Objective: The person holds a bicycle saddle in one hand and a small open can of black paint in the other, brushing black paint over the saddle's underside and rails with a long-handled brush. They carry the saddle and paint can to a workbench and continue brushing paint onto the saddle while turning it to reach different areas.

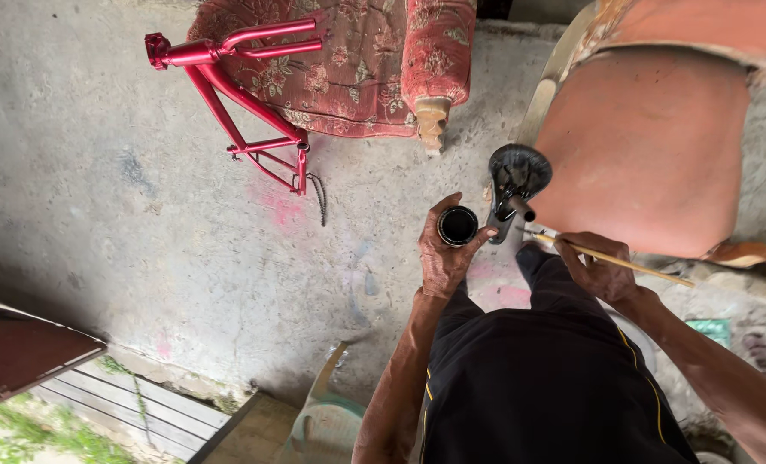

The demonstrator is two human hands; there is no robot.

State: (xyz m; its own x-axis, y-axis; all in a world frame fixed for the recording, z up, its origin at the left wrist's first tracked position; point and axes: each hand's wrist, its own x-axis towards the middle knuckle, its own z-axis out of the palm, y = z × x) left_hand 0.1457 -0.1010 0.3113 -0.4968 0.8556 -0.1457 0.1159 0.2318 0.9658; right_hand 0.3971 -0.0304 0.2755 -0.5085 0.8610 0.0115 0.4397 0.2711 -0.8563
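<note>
My left hand (446,255) grips a small round can of black paint (458,225), its open top facing up. My right hand (596,266) holds a thin wooden-handled brush (632,263), its tip pointing left toward a black bicycle saddle (518,174). The saddle stands on its post (520,209) just in front of my knee, between both hands. My legs in black shorts (538,387) fill the lower middle.
A glossy red bicycle frame (237,94) lies on the concrete floor (142,223) at upper left, with a chain piece (319,196) beside it. A floral red armchair (357,60) stands behind it. An orange seat (649,146) rises at right. A pale plastic stool (327,421) sits below.
</note>
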